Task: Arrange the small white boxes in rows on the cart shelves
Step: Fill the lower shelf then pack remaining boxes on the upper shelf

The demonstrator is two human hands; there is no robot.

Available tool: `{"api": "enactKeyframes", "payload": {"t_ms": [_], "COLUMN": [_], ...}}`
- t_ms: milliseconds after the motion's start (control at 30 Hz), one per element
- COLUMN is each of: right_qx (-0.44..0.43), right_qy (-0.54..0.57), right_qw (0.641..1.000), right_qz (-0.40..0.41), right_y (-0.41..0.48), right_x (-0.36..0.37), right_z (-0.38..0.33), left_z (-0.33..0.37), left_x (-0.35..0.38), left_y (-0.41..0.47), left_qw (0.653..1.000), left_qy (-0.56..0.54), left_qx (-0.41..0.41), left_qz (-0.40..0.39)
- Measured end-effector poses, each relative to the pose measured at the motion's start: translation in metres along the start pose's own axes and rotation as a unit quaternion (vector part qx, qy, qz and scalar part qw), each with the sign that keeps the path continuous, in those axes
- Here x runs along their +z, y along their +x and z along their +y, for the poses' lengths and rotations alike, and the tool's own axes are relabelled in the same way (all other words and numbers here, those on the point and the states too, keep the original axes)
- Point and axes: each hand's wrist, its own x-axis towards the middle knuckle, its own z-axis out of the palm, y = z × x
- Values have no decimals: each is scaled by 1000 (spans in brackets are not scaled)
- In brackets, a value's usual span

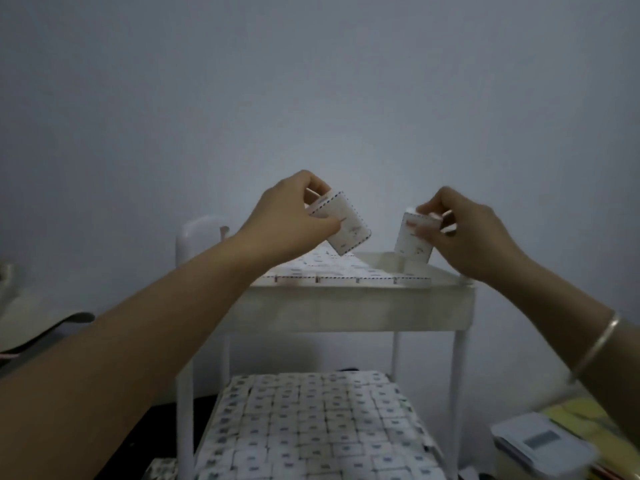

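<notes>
Hovering over the box-lined top shelf, left hand pinches one box, right hand a second box.

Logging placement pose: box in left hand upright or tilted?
Tilted: the box in the left hand leans, one corner lowest, above the top shelf.

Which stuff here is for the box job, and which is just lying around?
For the job: left hand holding the left box, right hand holding the right box, top shelf, lower shelf rows.
Lying about: lidded tub, black strap, white container behind the cart.
</notes>
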Motion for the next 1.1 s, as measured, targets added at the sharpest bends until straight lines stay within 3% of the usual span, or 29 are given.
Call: {"api": "enactKeyframes", "payload": {"t_ms": [400,667,933,1100], "right_qx": [-25,-18,-21,33], "right_qy": [68,41,-17,45], "right_qw": [983,984,990,990], "right_qz": [-171,-172,-138,-129], "right_y": [-14,-20,-18,-15], "right_x": [20,20,24,25], "right_z": [17,18,16,21], "left_z": [-6,-15,-22,-24], "left_x": [73,83,86,90], "left_y": [66,66,65,60], "left_qw": [994,966,949,945], "left_qy": [61,94,84,80], "left_qx": [4,9,-13,-34], "left_qz": [-89,-242,-303,-316]}}
